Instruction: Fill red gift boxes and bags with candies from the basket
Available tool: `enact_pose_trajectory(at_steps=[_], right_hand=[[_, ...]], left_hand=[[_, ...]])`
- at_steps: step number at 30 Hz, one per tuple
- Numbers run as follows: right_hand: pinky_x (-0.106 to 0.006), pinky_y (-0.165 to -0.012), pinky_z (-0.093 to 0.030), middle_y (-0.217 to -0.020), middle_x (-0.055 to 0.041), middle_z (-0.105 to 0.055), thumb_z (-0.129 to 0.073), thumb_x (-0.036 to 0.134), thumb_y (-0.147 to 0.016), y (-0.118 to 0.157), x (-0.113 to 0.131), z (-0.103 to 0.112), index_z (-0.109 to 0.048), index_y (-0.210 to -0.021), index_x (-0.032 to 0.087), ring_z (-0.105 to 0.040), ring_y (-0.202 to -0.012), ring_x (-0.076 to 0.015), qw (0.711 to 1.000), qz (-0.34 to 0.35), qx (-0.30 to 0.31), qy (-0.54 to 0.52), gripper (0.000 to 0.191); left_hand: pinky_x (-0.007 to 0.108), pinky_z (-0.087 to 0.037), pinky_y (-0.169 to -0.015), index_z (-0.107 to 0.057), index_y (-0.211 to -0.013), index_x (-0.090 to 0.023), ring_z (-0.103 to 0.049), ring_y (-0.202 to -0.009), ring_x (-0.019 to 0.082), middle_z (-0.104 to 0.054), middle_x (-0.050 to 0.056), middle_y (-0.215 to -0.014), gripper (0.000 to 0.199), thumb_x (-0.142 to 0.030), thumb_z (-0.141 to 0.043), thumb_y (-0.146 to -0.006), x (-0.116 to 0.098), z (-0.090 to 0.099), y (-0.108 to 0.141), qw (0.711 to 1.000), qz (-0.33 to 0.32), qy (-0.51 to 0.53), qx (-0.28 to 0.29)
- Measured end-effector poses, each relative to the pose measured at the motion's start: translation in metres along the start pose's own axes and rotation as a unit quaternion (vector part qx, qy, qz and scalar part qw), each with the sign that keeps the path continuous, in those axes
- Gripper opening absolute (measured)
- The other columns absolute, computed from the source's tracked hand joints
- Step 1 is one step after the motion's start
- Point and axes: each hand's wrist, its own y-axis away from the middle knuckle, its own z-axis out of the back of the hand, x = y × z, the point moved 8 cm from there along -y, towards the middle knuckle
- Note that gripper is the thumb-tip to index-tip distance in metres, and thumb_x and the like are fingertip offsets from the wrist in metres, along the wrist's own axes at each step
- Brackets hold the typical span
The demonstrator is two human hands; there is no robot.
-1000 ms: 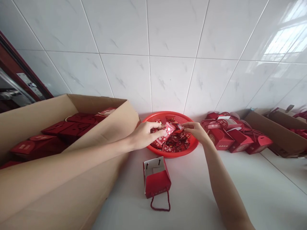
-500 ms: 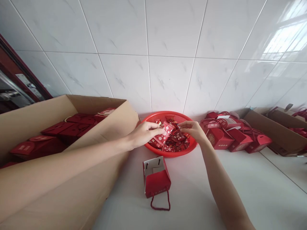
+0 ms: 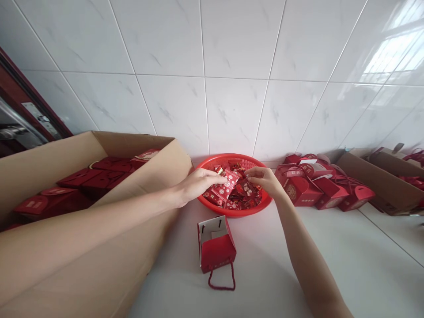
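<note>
A red plastic basket [image 3: 234,213] stands against the wall, filled with small wrapped candies [image 3: 247,190]. My left hand [image 3: 200,183] reaches over its left side, thumb and fingers pinched on the edge of a light red patterned packet [image 3: 231,182]. My right hand [image 3: 265,180] is over the basket's right side, fingers pressed together around a dark red wrapped candy [image 3: 245,186], only partly visible. In front of the basket, an open red gift box [image 3: 217,251] lies with its white inside showing and its cord handle toward me.
At the left, a large cardboard box [image 3: 132,141] holds several red boxes [image 3: 54,201]. Several closed red gift boxes [image 3: 303,190] stand right of the basket. Farther right is another cardboard box [image 3: 380,181]. A tiled wall [image 3: 235,115] rises behind.
The fingers of my left hand have shifted slightly on the patterned packet, which shows more fully now. A dark red candy shows more at my right fingertips. The gift box has not moved.
</note>
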Motion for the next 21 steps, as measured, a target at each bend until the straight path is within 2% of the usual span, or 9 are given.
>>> enact_pose_trajectory(at_steps=[4,9,12,16,18,21], right_hand=[[-0.027,-0.061,-0.055,-0.08,-0.0055,-0.075,-0.065,0.021,-0.069,-0.003,-0.007,-0.006,-0.074,-0.089,0.015,-0.069,-0.073,-0.0191,0.999,-0.008,0.011,0.053,0.024],[-0.03,-0.072,-0.057,-0.083,-0.0052,-0.076,-0.059,0.01,-0.069,-0.006,-0.015,-0.005,-0.074,-0.081,0.017,-0.071,-0.08,-0.0208,0.99,-0.011,-0.019,0.14,0.021],[-0.032,-0.076,-0.056,-0.081,-0.0049,-0.075,-0.054,0.011,-0.075,-0.006,-0.013,0.003,-0.075,-0.091,0.018,-0.07,-0.078,-0.0207,0.98,-0.008,-0.054,0.189,0.027],[-0.035,-0.084,-0.053,-0.094,-0.0069,-0.076,-0.048,0.012,-0.082,-0.005,-0.009,0.011,-0.073,-0.104,0.018,-0.069,-0.09,-0.0225,0.966,-0.001,-0.083,0.245,0.034],[-0.034,-0.082,-0.053,-0.094,-0.0071,-0.076,-0.052,0.012,-0.081,-0.005,-0.008,0.006,-0.073,-0.102,0.018,-0.069,-0.089,-0.0229,0.962,0.002,-0.053,0.268,0.031],[-0.031,-0.08,-0.052,-0.09,-0.0052,-0.076,-0.061,0.011,-0.078,-0.004,-0.009,-0.01,-0.076,-0.094,0.019,-0.069,-0.085,-0.022,0.956,0.009,0.035,0.292,0.023]], left_hand=[[0.033,-0.047,-0.081,-0.076,-0.076,-0.018,-0.066,-0.082,0.021,-0.076,0.005,-0.083,0.032,-0.049,-0.07,-0.076,0.0,0.0,0.0,1.0,-0.006,-0.031,-0.001],[0.032,-0.047,-0.078,-0.075,-0.071,-0.018,-0.066,-0.077,0.02,-0.075,0.005,-0.079,0.031,-0.048,-0.071,-0.075,0.0,-0.002,0.0,1.0,0.003,-0.018,0.008],[0.032,-0.047,-0.08,-0.075,-0.073,-0.018,-0.066,-0.079,0.02,-0.076,0.005,-0.081,0.03,-0.047,-0.07,-0.076,-0.001,-0.001,0.001,1.0,-0.002,-0.026,0.006],[0.032,-0.047,-0.08,-0.075,-0.073,-0.018,-0.066,-0.08,0.02,-0.076,0.005,-0.082,0.031,-0.048,-0.069,-0.077,-0.001,0.0,0.001,0.999,-0.01,-0.041,0.001],[0.032,-0.047,-0.078,-0.075,-0.073,-0.018,-0.066,-0.079,0.02,-0.076,0.005,-0.081,0.031,-0.048,-0.069,-0.077,-0.001,-0.001,0.001,0.999,-0.011,-0.043,0.001],[0.032,-0.047,-0.076,-0.074,-0.072,-0.017,-0.065,-0.076,0.019,-0.075,0.005,-0.079,0.032,-0.049,-0.07,-0.077,0.0,-0.001,0.001,0.999,-0.009,-0.041,0.003]])
